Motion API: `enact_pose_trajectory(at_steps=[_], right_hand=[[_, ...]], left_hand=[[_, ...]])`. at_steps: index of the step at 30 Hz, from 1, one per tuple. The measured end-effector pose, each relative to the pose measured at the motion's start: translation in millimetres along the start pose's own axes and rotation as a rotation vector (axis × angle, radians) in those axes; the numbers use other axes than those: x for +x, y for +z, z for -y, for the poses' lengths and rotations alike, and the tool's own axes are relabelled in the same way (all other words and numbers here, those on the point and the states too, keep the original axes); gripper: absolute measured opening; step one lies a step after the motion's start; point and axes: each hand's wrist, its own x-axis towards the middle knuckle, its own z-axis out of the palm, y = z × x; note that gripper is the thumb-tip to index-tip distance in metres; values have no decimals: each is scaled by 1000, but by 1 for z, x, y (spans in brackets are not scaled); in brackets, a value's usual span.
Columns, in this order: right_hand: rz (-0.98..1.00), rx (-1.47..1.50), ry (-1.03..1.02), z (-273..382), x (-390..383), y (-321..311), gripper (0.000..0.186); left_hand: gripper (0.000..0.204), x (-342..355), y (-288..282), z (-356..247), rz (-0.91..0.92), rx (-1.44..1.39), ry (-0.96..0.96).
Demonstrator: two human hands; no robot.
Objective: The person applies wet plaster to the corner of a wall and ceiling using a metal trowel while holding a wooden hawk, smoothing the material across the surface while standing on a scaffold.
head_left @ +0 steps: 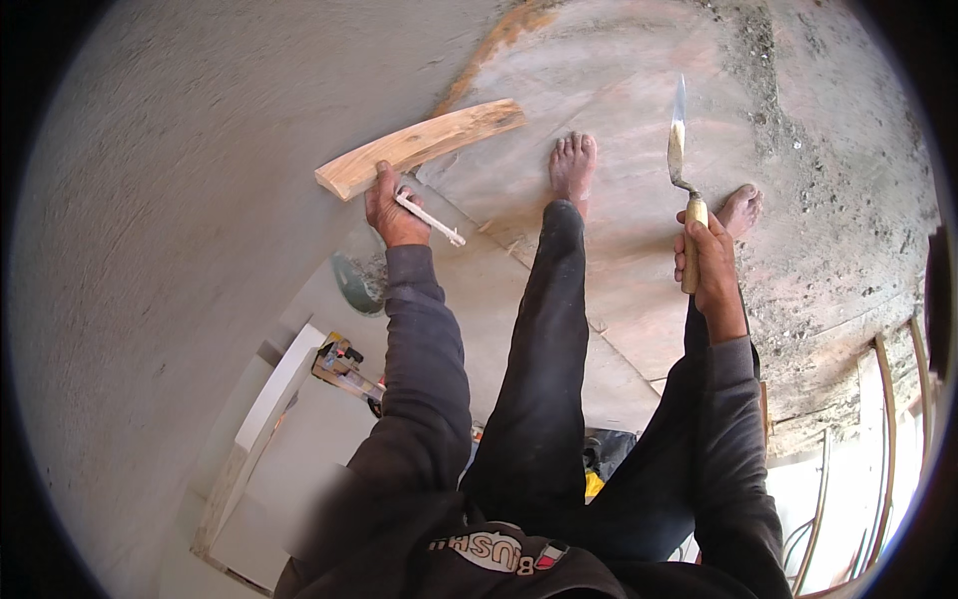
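In the head view, we grip a wooden board (424,140) in the fingers of our left hand (397,218), a whitish stick-like piece (435,221) jutting beside the palm. The board lies between the grey wall (200,200) and our left foot (573,168). Our right hand (712,258) has its fingers wrapped round the wooden handle of a pointing trowel (678,148), blade pointing away from us, near our right foot (742,208).

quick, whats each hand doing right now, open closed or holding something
Left hand: closed, holding a wooden board, with a thin white stick against the hand.
Right hand: closed around the handle of a trowel.
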Motion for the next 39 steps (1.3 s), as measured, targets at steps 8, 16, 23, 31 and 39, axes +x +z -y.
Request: enact_pose_trajectory(at_steps=[8, 16, 23, 31, 39], right_hand=[[-7, -19, 9, 2, -2, 1, 25], [10, -32, -2, 1, -1, 1, 26], [20, -9, -6, 2, -3, 4, 26], [40, -17, -41, 1, -4, 4, 27], [33, -16, -39, 4, -7, 5, 26]], left_hand=[[23, 1, -10, -12, 263, 185, 163], [31, 8, -9, -23, 347, 287, 244], [36, -2, 2, -22, 390, 249, 212], [41, -2, 15, -20, 394, 202, 209], [38, 8, 30, -20, 328, 219, 247]])
